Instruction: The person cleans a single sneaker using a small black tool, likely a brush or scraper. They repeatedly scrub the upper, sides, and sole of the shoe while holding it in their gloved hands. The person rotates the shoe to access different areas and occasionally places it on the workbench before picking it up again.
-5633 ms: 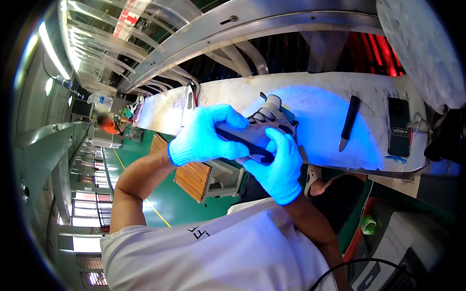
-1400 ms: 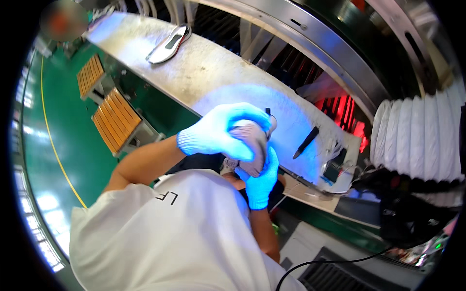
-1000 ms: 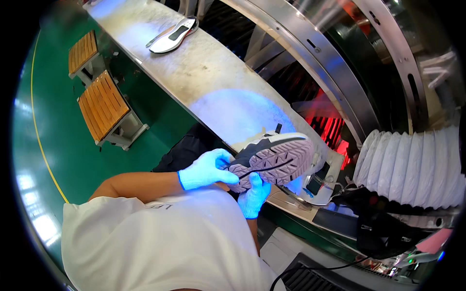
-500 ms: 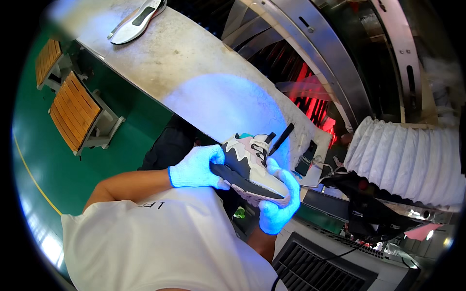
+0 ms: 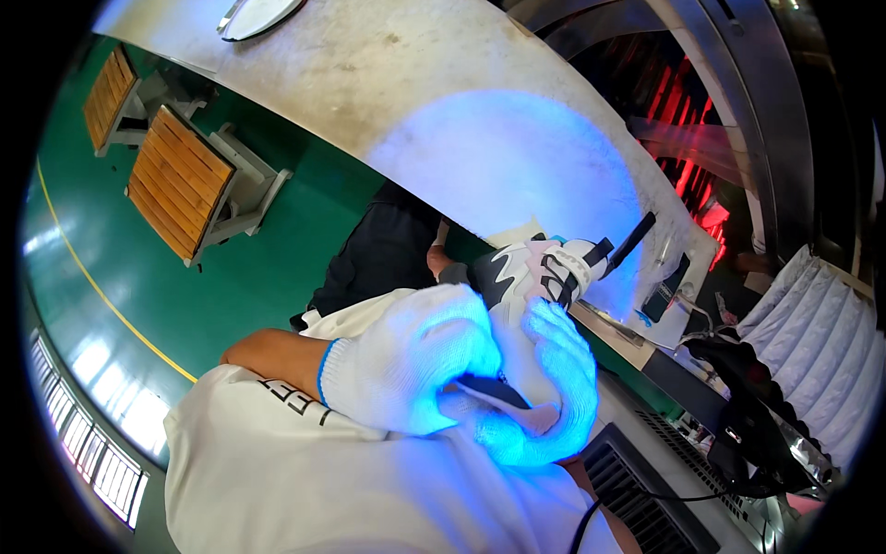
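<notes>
I hold a sneaker (image 5: 515, 334) close to my chest, its white, pink and dark grey upper facing up and its toe end nearest me. My gloved left hand (image 5: 415, 355) is closed on the left side of the toe end, near the dark sole (image 5: 496, 390). Around the right side of the toe curl the fingers of my gloved right hand (image 5: 554, 397). Both white knit gloves glow blue under a light. The hands and gloves hide part of the sole.
A worn pale table (image 5: 443, 74) carries a blue pool of light. At its far left lies a white shoe sole (image 5: 258, 14). A black stick-like piece (image 5: 632, 245) and a dark handheld device (image 5: 664, 288) are beyond the sneaker. Red-lit machinery (image 5: 683, 138) stands right; wooden-topped stools (image 5: 180, 185) stand left.
The sneaker has come closer to my chest, with its toe end turned nearer to me. My left hand has shifted from its side to the toe end. The view has shifted too.
</notes>
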`<state>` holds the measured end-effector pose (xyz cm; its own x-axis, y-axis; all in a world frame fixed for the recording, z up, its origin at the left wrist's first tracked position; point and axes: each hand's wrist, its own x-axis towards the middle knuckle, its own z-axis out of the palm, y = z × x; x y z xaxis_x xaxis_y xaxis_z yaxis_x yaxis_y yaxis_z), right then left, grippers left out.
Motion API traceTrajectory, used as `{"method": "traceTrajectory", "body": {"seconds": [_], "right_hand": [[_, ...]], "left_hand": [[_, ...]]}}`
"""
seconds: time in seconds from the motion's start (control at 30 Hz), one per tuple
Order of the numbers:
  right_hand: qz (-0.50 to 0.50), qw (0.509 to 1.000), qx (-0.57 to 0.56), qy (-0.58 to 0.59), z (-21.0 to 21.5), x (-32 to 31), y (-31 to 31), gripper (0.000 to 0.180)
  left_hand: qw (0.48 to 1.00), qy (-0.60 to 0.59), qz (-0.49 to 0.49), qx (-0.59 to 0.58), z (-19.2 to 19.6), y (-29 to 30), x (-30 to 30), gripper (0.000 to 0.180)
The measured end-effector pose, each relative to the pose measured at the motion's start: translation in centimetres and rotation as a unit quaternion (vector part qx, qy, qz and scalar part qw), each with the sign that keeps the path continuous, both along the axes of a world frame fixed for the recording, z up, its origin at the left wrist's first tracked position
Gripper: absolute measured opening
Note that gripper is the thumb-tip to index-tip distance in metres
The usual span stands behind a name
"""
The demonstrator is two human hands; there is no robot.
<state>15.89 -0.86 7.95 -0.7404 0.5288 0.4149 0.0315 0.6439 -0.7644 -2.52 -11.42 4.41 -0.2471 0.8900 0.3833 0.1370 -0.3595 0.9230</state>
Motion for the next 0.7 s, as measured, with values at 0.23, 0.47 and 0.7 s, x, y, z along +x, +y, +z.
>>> {"method": "traceTrajectory", "body": {"seconds": [0.23,0.47,0.7], "right_hand": [[-0.010,1.000,-0.010,0.001,-0.2,1.7,-0.7,0.068],[-0.029,0.999,-0.033,0.015,-0.4,5.0,-0.6,0.065],[-0.038,0.998,-0.037,0.038,-0.4,7.1,-0.3,0.062]], "left_hand": [[0.984,0.076,-0.044,0.154,-1.0,0.8,2.2,0.029],[0.956,0.133,-0.217,0.144,0.8,6.6,1.0,0.019],[0.979,0.094,-0.174,0.057,0.8,6.6,4.3,0.024]]}}
